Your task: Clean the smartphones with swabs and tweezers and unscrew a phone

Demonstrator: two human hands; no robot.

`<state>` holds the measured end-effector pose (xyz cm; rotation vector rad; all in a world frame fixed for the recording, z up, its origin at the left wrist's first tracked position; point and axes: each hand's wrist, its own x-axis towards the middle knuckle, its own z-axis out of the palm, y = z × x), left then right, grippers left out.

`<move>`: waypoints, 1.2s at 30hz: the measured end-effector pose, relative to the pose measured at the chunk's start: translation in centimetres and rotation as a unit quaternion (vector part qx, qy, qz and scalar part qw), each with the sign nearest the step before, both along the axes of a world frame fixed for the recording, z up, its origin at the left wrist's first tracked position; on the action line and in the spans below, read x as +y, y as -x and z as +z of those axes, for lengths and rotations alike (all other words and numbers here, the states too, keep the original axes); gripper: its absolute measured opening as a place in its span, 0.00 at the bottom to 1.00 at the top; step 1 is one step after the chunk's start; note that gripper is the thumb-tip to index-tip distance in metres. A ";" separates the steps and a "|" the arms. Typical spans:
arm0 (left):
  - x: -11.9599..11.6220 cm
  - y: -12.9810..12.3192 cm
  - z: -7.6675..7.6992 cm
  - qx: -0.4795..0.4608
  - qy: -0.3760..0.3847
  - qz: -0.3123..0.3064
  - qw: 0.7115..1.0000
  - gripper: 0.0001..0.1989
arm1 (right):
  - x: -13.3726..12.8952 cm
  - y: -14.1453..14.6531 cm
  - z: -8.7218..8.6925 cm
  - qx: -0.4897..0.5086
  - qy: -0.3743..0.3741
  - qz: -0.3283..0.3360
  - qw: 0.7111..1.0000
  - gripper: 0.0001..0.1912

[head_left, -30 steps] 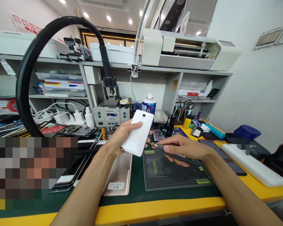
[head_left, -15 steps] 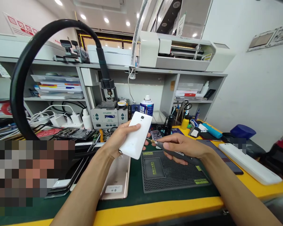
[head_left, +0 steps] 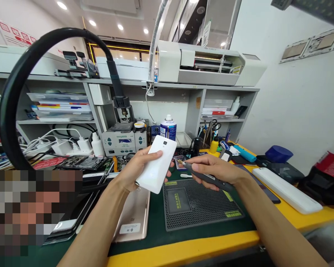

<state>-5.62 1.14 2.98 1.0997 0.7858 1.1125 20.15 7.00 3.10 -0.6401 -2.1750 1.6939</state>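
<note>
A white phone (head_left: 156,165) is held tilted, its back with the camera facing me, in my left hand (head_left: 137,163); the thumb lies across the back and fingertips show at the right edge. My right hand (head_left: 213,170) grips a dark grey pen-shaped tool (head_left: 208,178), whose thin metal tip points at the phone's right edge. Whether the tip touches the phone I cannot tell. Below my left hand a rose-gold device (head_left: 133,217) lies on the green mat (head_left: 156,226). Under the tool sits a black perforated pad (head_left: 202,217).
A thick black hose (head_left: 5,100) arches at the left. Behind the hands stand a grey station (head_left: 119,144) and a blue spray can (head_left: 168,128). Stacked phones (head_left: 72,218) lie at the left; a long white device (head_left: 286,189) is at the right.
The view has shifted slightly right, so the shelves and hose appear further left. Both hands still hold the phone and the tool, and a small white item now shows more clearly above the pad.
</note>
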 end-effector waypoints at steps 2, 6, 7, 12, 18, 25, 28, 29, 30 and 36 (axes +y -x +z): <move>0.0 0.0 0.0 0.002 0.004 0.000 1.000 0.18 | 0.0 -0.1 0.0 0.005 0.001 -0.003 1.000 0.23; -0.1 0.0 0.1 0.004 0.006 -0.005 1.000 0.20 | 0.2 -0.4 0.0 0.007 0.003 -0.012 1.000 0.23; -0.1 0.0 0.1 0.005 0.007 -0.005 1.000 0.20 | 0.2 -0.5 0.0 0.005 0.001 -0.013 1.000 0.23; -0.1 0.1 0.1 0.017 0.013 -0.001 1.000 0.21 | 0.1 -0.5 0.1 0.009 0.002 -0.028 1.000 0.24; 0.0 -0.1 -0.1 0.019 0.019 -0.022 0.999 0.22 | -0.1 -0.5 0.3 0.024 0.007 -0.049 0.998 0.25; 0.0 -0.1 0.0 0.006 0.011 -0.012 1.000 0.20 | 0.1 -0.7 0.4 0.012 0.000 -0.024 1.000 0.24; 0.1 -0.1 0.0 -0.001 0.007 -0.007 1.000 0.21 | 0.1 -0.6 0.3 0.005 -0.002 -0.004 1.000 0.23; 0.1 -0.1 0.0 0.000 0.010 -0.010 1.000 0.21 | 0.1 -0.5 0.3 0.004 -0.002 -0.001 1.000 0.23; 0.1 -0.1 0.0 0.001 0.013 -0.013 1.000 0.20 | 0.1 -0.5 0.3 0.002 -0.003 0.000 1.000 0.23; 0.1 0.0 -0.2 0.007 0.016 -0.020 1.000 0.21 | 0.1 -0.5 0.3 -0.002 0.000 -0.003 1.000 0.24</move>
